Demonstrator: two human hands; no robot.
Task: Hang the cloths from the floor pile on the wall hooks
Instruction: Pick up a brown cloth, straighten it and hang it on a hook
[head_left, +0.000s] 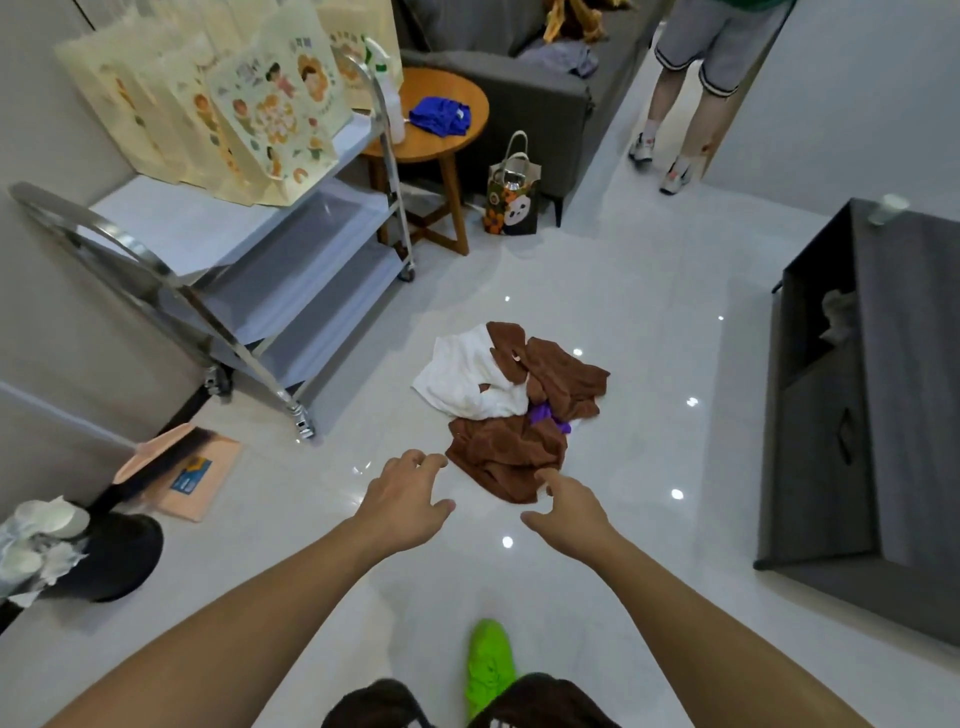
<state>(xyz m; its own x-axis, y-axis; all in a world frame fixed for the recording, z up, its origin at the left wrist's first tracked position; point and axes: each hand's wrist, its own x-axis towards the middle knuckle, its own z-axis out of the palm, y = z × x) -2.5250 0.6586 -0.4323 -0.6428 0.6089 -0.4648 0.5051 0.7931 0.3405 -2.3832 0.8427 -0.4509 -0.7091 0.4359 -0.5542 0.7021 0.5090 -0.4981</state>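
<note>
A pile of cloths lies on the glossy white floor: a white cloth (462, 376), a brown cloth (563, 376) at the back right, another brown cloth (501, 452) at the front, and a bit of purple cloth (543, 414) between them. My left hand (408, 501) hovers just left of the front brown cloth with fingers spread and loosely bent, holding nothing. My right hand (569, 512) reaches over that cloth's near edge, index finger extended, empty too. No wall hooks are in view.
A steel trolley (249, 291) with paper bags stands at the left. Behind it is a round wooden table (457, 135), a gift bag (511, 200) and a grey sofa (524, 88). A dark cabinet (872, 405) stands right. A person's legs (685, 114) are at the back.
</note>
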